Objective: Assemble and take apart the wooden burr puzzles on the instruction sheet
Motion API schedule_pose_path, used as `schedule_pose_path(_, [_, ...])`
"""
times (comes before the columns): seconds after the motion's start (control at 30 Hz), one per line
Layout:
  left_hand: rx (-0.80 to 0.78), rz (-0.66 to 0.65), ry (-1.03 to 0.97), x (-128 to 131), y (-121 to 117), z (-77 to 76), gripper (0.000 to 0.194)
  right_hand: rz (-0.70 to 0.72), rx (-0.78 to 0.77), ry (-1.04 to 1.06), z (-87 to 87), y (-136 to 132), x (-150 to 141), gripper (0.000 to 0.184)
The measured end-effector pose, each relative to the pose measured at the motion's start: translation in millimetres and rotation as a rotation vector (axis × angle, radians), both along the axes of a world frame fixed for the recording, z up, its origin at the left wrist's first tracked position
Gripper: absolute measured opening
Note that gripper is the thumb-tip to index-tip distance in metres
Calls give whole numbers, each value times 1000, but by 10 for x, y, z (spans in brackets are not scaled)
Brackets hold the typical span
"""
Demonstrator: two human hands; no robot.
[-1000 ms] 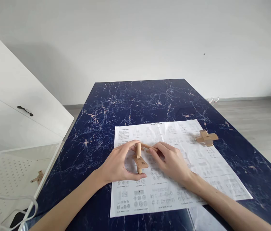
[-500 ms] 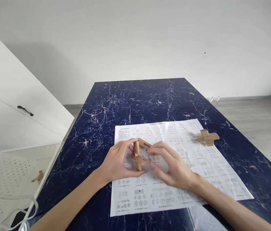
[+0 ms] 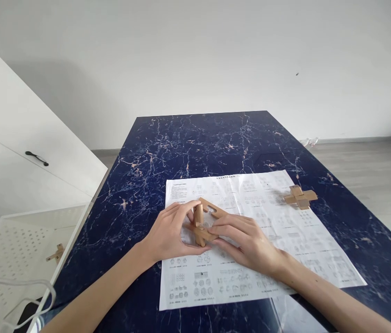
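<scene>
My left hand (image 3: 169, 233) curves around small notched wooden puzzle blocks, its forefinger on top of the upright block (image 3: 198, 215) and its thumb low at the near side. Another wooden block (image 3: 206, 234) lies crosswise at the foot of the upright one. The fingers of my right hand (image 3: 249, 238) close on the right end of this crosswise block. Just behind, a loose notched wooden block (image 3: 218, 212) lies on the printed paper sheet (image 3: 261, 282), partly covered by my right fingers.
An assembled wooden cross puzzle (image 3: 300, 198) sits at the sheet's right edge on the dark blue marbled table (image 3: 195, 143). At the lower left, another wooden piece (image 3: 56, 253) rests on a white perforated surface (image 3: 18, 240) near a white cable (image 3: 15, 283). A white cabinet (image 3: 36, 120) stands left.
My right hand has moved slightly left, and its fingers have closed onto the crosswise block. My left hand keeps its hold on the upright block.
</scene>
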State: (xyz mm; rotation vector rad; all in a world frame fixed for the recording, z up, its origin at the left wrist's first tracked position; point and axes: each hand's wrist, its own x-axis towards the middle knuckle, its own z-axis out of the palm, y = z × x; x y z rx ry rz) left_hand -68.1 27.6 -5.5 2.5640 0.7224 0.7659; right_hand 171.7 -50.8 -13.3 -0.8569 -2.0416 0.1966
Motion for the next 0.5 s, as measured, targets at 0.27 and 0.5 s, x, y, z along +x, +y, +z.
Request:
schedule_pose_path(0.27, [17,2,1,2,-3,-13,99,39,-20,-24,-11,6,28,13])
schedule_pose_path(0.5, [41,22,-50,15,-19,-3,99,51,-38,-61,23,-10,27,16])
